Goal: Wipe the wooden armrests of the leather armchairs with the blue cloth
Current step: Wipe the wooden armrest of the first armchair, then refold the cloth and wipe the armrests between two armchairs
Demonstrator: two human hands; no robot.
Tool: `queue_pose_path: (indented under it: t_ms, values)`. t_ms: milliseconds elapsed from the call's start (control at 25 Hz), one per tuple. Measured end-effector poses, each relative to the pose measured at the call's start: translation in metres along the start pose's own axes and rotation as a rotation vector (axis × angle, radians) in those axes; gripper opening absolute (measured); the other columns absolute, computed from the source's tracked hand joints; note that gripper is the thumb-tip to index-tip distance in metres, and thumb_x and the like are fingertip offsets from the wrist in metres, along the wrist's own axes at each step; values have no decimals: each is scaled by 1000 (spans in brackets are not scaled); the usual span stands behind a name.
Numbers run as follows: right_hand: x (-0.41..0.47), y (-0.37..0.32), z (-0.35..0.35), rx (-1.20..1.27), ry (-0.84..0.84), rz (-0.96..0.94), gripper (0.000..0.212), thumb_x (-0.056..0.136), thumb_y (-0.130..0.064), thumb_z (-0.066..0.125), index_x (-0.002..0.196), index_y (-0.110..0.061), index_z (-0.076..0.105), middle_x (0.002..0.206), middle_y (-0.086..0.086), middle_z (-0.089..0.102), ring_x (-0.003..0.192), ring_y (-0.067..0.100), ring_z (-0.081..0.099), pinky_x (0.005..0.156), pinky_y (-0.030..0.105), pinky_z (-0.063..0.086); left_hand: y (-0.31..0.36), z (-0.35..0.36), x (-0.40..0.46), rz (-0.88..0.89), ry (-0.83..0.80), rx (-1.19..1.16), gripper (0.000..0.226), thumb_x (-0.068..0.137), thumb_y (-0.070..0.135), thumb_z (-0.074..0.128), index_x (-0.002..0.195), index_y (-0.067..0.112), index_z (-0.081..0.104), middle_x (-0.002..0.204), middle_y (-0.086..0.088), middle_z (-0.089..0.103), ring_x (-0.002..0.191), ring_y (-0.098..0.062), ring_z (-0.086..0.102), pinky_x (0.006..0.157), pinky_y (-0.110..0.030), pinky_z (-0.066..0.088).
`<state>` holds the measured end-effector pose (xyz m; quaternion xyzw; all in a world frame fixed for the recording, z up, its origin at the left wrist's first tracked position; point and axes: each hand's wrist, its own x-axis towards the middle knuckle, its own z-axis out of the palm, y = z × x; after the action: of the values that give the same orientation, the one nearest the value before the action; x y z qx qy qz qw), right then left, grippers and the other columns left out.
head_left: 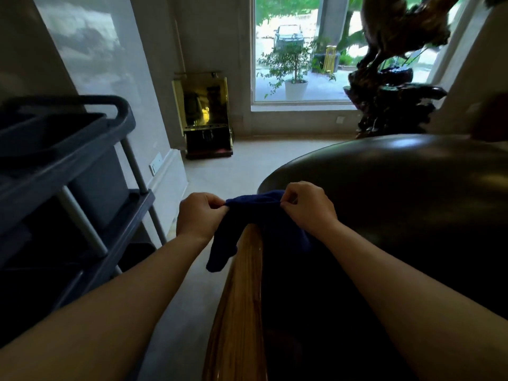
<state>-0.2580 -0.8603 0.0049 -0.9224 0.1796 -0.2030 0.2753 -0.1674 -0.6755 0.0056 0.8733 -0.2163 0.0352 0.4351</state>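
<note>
A dark blue cloth [247, 215] hangs stretched between both hands over the far end of a glossy wooden armrest [242, 298]. My left hand [199, 215] pinches the cloth's left corner and my right hand [308, 206] pinches its right corner. The cloth drapes down on both sides of the armrest; one end dangles to the left. The armrest runs from the bottom of the view up to the cloth. It belongs to a dark leather armchair [398, 193] whose rounded back fills the right side.
A grey cleaning cart [68, 166] with shelves stands close on the left. A brass and dark wood stand [206, 116] sits in the far corner. A dark carved sculpture [390, 100] stands by the window [297, 50]. Pale floor [220, 171] lies between cart and chair.
</note>
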Motion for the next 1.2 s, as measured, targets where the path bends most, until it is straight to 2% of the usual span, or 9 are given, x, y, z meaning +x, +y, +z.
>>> queue_pose_path:
  t_ms: [120,280,480,600,680,760,920,1080,1200]
  values:
    - [-41,-27,-73,-55,-69,24,14,81,-19,61,69,-26,60,83,-6,57,78,17,58,69,33,47,58,-37,-37,70,-98,26,12,80,13,64,86,9,73,81,-7,71,71,-15,61,60,-21,43]
    - [-117,-69,-184,-53,-48,87,24,78,-15,65,60,-30,57,72,-9,59,76,17,61,75,38,52,150,-91,-95,164,-211,-10,11,77,12,66,84,9,73,80,-6,70,73,-15,62,67,-26,48]
    - [-223,-107,-306,-132,19,111,11,75,-13,68,66,-20,67,69,-7,64,73,12,62,74,36,54,245,-137,-176,332,-370,5,5,74,16,71,77,18,73,69,10,63,65,-1,58,54,-8,38]
    - [-288,-113,-370,-182,72,121,8,74,-13,68,67,-18,70,69,-6,67,66,5,59,66,25,50,294,-147,-234,403,-426,-31,4,73,18,72,74,22,73,66,17,61,64,3,59,51,-5,39]
    - [-332,-111,-406,-223,100,132,9,74,-14,68,67,-18,70,71,-4,70,60,-3,55,58,13,42,326,-144,-273,451,-447,-42,4,73,18,72,77,20,73,65,18,61,62,5,57,53,-3,39]
    - [-367,-104,-433,-251,119,139,10,74,-15,69,66,-20,69,71,-4,70,59,-4,54,57,11,40,351,-135,-304,475,-448,-38,5,73,19,72,79,19,74,66,16,61,61,7,56,52,-1,39]
    - [-444,-64,-489,-237,142,212,7,76,-16,69,70,-18,69,68,-5,67,68,10,63,71,34,56,407,-91,-372,480,-518,-56,4,75,18,71,78,20,71,74,9,65,70,-1,60,64,-10,42]
    - [-504,-2,-550,-254,146,202,10,78,-17,68,70,-22,67,70,-5,68,68,11,65,73,36,57,468,-33,-436,461,-570,-85,7,76,16,70,75,22,67,77,7,64,76,-5,61,66,-15,43]
    - [-538,46,-597,-271,147,230,11,76,-18,68,66,-22,67,73,-5,67,70,12,64,75,41,56,510,14,-480,420,-573,-94,6,74,15,72,79,14,69,81,1,67,81,-12,62,72,-22,48]
